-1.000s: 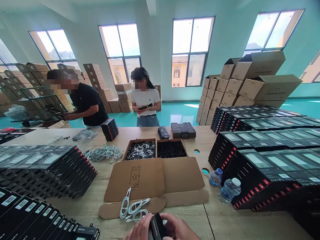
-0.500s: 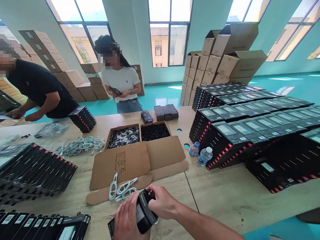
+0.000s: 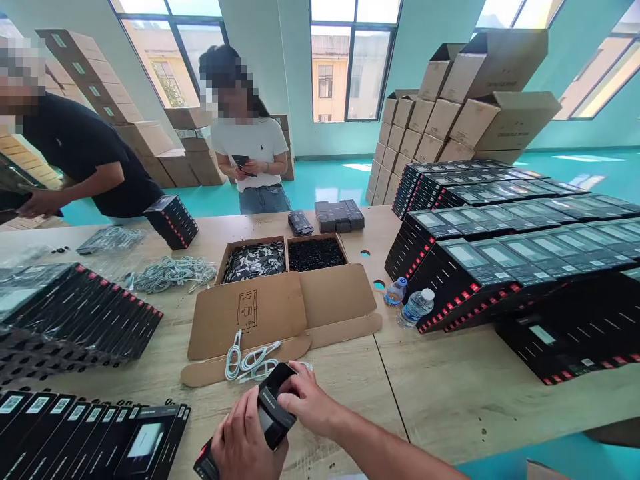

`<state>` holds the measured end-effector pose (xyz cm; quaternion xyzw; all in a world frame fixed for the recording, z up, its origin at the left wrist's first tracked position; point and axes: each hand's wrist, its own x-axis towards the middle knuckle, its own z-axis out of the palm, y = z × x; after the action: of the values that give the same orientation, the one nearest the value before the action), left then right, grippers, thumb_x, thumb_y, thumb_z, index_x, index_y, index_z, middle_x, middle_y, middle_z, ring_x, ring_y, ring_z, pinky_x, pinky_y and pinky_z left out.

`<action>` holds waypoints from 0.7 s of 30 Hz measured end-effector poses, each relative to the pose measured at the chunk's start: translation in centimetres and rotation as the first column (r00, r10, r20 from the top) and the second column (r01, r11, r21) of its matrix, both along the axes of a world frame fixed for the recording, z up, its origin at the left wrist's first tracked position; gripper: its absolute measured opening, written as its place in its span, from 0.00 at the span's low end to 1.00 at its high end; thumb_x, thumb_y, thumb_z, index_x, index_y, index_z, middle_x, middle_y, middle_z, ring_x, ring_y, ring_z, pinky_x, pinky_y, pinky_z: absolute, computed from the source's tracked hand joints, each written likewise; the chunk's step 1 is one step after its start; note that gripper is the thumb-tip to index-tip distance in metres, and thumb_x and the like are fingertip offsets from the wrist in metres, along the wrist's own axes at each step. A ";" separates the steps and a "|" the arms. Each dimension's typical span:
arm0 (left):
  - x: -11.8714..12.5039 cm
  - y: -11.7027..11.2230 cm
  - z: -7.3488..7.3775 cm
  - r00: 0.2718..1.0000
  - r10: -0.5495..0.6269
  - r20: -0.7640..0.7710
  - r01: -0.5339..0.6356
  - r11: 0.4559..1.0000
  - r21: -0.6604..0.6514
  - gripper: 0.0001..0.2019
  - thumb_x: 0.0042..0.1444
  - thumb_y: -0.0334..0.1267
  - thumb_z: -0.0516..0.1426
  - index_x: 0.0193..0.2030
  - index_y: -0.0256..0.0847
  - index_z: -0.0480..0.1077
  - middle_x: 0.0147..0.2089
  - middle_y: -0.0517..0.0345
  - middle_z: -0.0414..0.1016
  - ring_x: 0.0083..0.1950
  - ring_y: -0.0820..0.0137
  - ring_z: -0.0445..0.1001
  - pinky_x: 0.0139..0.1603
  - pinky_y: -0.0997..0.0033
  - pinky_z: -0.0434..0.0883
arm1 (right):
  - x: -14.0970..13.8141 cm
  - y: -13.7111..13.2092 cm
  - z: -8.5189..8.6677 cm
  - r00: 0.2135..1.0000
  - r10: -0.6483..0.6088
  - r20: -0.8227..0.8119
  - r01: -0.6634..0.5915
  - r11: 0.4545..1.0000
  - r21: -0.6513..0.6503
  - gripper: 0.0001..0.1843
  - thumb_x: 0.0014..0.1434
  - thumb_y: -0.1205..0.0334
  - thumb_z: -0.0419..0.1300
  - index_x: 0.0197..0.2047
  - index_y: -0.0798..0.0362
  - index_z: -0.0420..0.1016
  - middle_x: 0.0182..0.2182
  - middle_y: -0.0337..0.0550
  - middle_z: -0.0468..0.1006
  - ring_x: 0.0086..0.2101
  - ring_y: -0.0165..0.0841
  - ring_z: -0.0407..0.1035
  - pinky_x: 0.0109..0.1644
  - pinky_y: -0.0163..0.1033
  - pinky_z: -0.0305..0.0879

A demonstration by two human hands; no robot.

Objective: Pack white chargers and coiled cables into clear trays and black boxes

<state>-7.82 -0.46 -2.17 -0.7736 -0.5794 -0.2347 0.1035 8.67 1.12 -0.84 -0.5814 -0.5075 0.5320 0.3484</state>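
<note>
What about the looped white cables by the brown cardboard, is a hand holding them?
No, the white cables lie apart from both hands: the left hand holds a black box, and the right hand is at its upper end.

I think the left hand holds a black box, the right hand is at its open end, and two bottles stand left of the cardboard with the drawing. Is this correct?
Not quite: the bottles stand to the right of that cardboard, as the head view shows. The left hand does hold a black box, with the right hand at its open end.
</note>
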 end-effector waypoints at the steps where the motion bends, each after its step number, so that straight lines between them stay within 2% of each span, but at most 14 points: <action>1: -0.7 -0.3 -0.6 1.000 0.022 0.000 -0.022 0.999 -0.031 0.34 0.52 0.38 0.57 0.67 0.38 0.57 0.59 0.36 0.75 0.57 0.47 0.74 0.61 0.46 0.62 | -0.2 0.4 -0.7 0.995 -0.037 -0.096 0.033 0.999 -0.036 0.12 0.49 0.59 0.71 0.37 0.51 0.77 0.70 0.49 0.60 0.71 0.49 0.49 0.71 0.56 0.49; 3: -2.5 -0.9 -2.4 0.998 0.057 -0.017 -0.058 0.993 -0.099 0.33 0.54 0.41 0.56 0.67 0.36 0.57 0.60 0.34 0.74 0.59 0.47 0.73 0.59 0.47 0.64 | 0.0 1.4 -1.8 0.943 -0.139 -0.304 0.109 0.988 -0.113 0.24 0.37 0.56 0.77 0.34 0.51 0.71 0.65 0.51 0.67 0.64 0.50 0.62 0.63 0.53 0.62; 5: -4.8 -1.4 -4.6 0.995 0.093 -0.032 -0.098 0.977 -0.188 0.33 0.55 0.45 0.55 0.67 0.34 0.58 0.61 0.33 0.73 0.59 0.46 0.74 0.57 0.48 0.67 | 0.9 2.6 -2.5 0.864 -0.218 -0.454 0.134 0.968 -0.210 0.30 0.33 0.49 0.77 0.34 0.50 0.66 0.54 0.49 0.76 0.51 0.45 0.73 0.49 0.48 0.71; 6: -6.0 -1.6 -5.7 0.992 0.122 -0.031 -0.126 0.961 -0.244 0.34 0.54 0.47 0.55 0.66 0.33 0.59 0.61 0.32 0.73 0.59 0.45 0.74 0.56 0.48 0.68 | 1.6 3.1 -2.6 0.839 -0.239 -0.488 0.128 0.960 -0.250 0.32 0.33 0.46 0.76 0.35 0.50 0.65 0.47 0.46 0.79 0.45 0.41 0.75 0.42 0.44 0.72; 8: -7.9 -1.5 -7.4 0.978 0.208 -0.005 -0.194 0.905 -0.379 0.38 0.50 0.49 0.55 0.67 0.30 0.59 0.62 0.30 0.72 0.60 0.42 0.73 0.56 0.46 0.70 | 3.2 4.2 -2.8 0.840 -0.241 -0.486 0.110 0.953 -0.282 0.34 0.33 0.43 0.76 0.37 0.49 0.64 0.37 0.39 0.79 0.35 0.34 0.74 0.35 0.37 0.69; 10: -9.0 -1.0 -7.8 0.943 0.324 0.071 -0.248 0.832 -0.496 0.44 0.45 0.51 0.57 0.68 0.26 0.58 0.63 0.26 0.69 0.64 0.37 0.69 0.61 0.40 0.67 | 4.6 5.1 -2.7 0.861 -0.212 -0.462 0.069 0.949 -0.307 0.34 0.32 0.43 0.76 0.36 0.50 0.66 0.31 0.35 0.76 0.29 0.30 0.71 0.31 0.34 0.65; 12: -9.0 0.2 -6.6 0.850 0.459 0.260 -0.239 0.773 -0.587 0.50 0.42 0.55 0.60 0.69 0.26 0.57 0.68 0.24 0.63 0.71 0.34 0.61 0.68 0.37 0.61 | 5.3 5.5 -2.4 0.883 -0.151 -0.444 -0.009 0.941 -0.338 0.33 0.31 0.45 0.77 0.36 0.52 0.68 0.29 0.36 0.76 0.26 0.28 0.69 0.28 0.32 0.62; 14: -8.0 1.6 -4.5 0.650 0.553 0.521 -0.098 0.741 -0.664 0.53 0.42 0.60 0.63 0.71 0.33 0.55 0.72 0.29 0.59 0.74 0.38 0.56 0.72 0.41 0.57 | 5.1 5.7 -2.2 0.902 -0.075 -0.425 -0.089 0.930 -0.355 0.32 0.31 0.46 0.77 0.36 0.53 0.72 0.29 0.38 0.77 0.26 0.27 0.69 0.28 0.32 0.63; 15: -7.2 2.2 -3.5 0.508 0.575 0.641 0.060 0.719 -0.692 0.51 0.44 0.60 0.64 0.71 0.37 0.55 0.72 0.34 0.62 0.73 0.42 0.59 0.72 0.44 0.60 | 4.7 5.8 -2.0 0.911 -0.038 -0.411 -0.122 0.926 -0.358 0.31 0.32 0.46 0.77 0.36 0.54 0.73 0.29 0.39 0.78 0.26 0.28 0.70 0.28 0.32 0.64; 16: -6.4 2.8 -2.6 0.437 0.582 0.686 0.199 0.681 -0.705 0.48 0.45 0.61 0.63 0.70 0.41 0.58 0.68 0.38 0.69 0.68 0.45 0.68 0.66 0.47 0.68 | 4.1 5.9 -2.0 0.920 -0.005 -0.391 -0.147 0.922 -0.358 0.29 0.34 0.47 0.76 0.36 0.54 0.75 0.31 0.40 0.79 0.27 0.29 0.71 0.30 0.33 0.65; 18: -4.9 3.4 -1.8 0.321 0.634 0.703 0.472 0.537 -0.699 0.42 0.44 0.58 0.67 0.64 0.43 0.66 0.57 0.43 0.80 0.53 0.50 0.81 0.51 0.51 0.78 | 2.9 6.2 -2.1 0.945 0.040 -0.324 -0.160 0.922 -0.353 0.24 0.43 0.46 0.73 0.38 0.54 0.77 0.33 0.42 0.81 0.30 0.31 0.74 0.33 0.34 0.68; 19: -4.2 3.4 -1.8 0.291 0.665 0.688 0.552 0.471 -0.688 0.39 0.42 0.57 0.69 0.60 0.42 0.69 0.51 0.44 0.83 0.46 0.52 0.83 0.46 0.53 0.79 | 2.5 6.3 -2.3 0.963 0.046 -0.267 -0.142 0.925 -0.351 0.21 0.49 0.46 0.70 0.38 0.54 0.77 0.34 0.43 0.82 0.32 0.32 0.75 0.34 0.35 0.68; 20: -3.8 3.2 -2.1 0.252 0.699 0.669 0.598 0.430 -0.676 0.37 0.39 0.55 0.71 0.55 0.42 0.72 0.47 0.46 0.85 0.42 0.54 0.83 0.44 0.55 0.79 | 2.2 6.3 -2.5 0.980 0.040 -0.194 -0.107 0.931 -0.349 0.18 0.55 0.47 0.66 0.37 0.55 0.78 0.35 0.44 0.82 0.34 0.34 0.76 0.35 0.35 0.68; 21: -3.5 2.8 -2.7 0.217 0.729 0.649 0.602 0.423 -0.677 0.35 0.37 0.53 0.73 0.52 0.41 0.73 0.45 0.47 0.85 0.41 0.55 0.84 0.44 0.56 0.79 | 2.2 6.3 -2.9 0.994 0.022 -0.103 -0.056 0.937 -0.345 0.15 0.58 0.50 0.63 0.34 0.55 0.77 0.35 0.45 0.82 0.37 0.36 0.77 0.37 0.36 0.68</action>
<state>-11.31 2.32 -4.85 -0.3164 -0.5624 -0.3004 -0.7023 10.84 7.41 -3.75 -0.5969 -0.3994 0.6478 0.2539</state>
